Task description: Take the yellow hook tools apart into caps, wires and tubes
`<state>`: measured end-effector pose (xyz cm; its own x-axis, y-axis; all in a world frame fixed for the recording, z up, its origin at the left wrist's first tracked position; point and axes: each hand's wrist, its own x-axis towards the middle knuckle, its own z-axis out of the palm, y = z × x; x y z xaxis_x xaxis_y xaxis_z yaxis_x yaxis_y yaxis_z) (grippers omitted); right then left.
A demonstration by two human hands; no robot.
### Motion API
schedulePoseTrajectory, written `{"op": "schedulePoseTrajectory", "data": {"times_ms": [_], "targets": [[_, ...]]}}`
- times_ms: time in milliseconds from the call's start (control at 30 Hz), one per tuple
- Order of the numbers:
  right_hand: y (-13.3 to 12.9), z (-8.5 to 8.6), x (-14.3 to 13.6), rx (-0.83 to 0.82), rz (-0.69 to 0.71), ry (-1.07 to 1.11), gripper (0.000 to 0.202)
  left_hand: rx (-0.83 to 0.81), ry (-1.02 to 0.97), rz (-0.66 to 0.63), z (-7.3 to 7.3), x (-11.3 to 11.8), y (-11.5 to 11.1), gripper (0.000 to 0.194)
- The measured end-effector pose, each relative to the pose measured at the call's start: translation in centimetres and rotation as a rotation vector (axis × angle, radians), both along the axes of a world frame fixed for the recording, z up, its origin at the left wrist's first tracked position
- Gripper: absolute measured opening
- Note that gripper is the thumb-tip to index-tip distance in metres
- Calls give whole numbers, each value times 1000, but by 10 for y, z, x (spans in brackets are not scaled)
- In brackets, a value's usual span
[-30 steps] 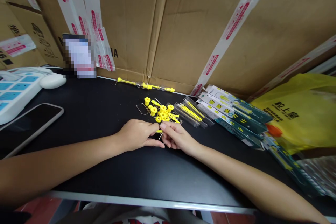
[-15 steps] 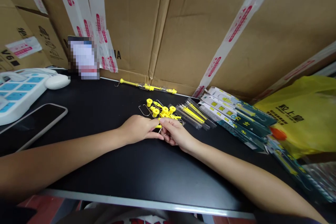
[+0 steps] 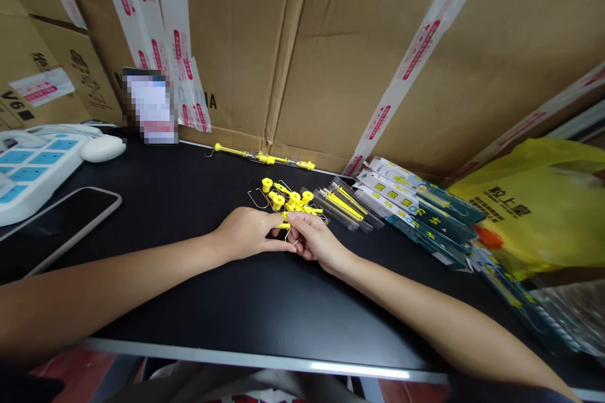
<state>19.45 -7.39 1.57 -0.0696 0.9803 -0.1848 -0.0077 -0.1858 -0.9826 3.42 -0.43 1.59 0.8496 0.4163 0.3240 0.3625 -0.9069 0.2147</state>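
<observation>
Left hand (image 3: pixel 246 227) and right hand (image 3: pixel 321 240) meet over the bench (image 3: pixel 236 308), before a loose yellow pile (image 3: pixel 295 201).
The left, slightly open, steadies a small yellow part (image 3: pixel 283 225); the right's closed fingertips appear to pinch its bent wire (image 3: pixel 286 237). Small, gentle right-hand movements should avoid distorting the wire.

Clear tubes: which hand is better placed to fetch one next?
Right, I'd judge. The right hand is nearer the clear tubes; the left hand would have to reach past it. Both seem busy with a yellow part, so the right would need freeing first.
</observation>
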Motion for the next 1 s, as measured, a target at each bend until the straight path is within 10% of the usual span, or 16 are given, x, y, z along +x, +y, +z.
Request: {"op": "schedulePoseTrajectory", "data": {"times_ms": [700,1000], "targets": [[-4,6,6,-15,205,-63,46,156,-151,-205,-5,-3,3,51],[-10,3,-7,-54,25,108,48,428,-233,-147,-2,-4,-2,46]]}}
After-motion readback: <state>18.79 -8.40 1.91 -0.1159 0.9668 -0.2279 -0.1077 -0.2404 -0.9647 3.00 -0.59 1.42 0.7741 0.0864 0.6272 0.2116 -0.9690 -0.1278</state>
